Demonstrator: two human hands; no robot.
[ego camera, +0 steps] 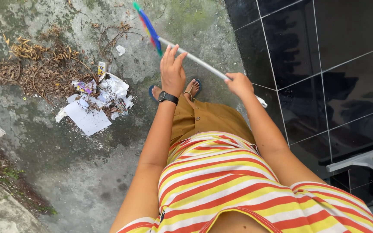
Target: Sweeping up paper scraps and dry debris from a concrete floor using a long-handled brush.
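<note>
Right hand [239, 83] fisted round slim white broom handle [195, 58]; left hand [172, 71] flat-fingered against it; crumpled paper litter [96, 101] nearby.

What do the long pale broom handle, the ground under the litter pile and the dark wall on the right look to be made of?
Long pale broom handle: likely metal or glossy plastic, smooth and light-catching; which one is unclear. Grey ground: rough concrete, matte, with greenish staining. Dark wall: glazed black tiles, mirror-like reflections and pale grout lines. The right hand grips the handle; the left hand rests on it, fingers loose.
</note>
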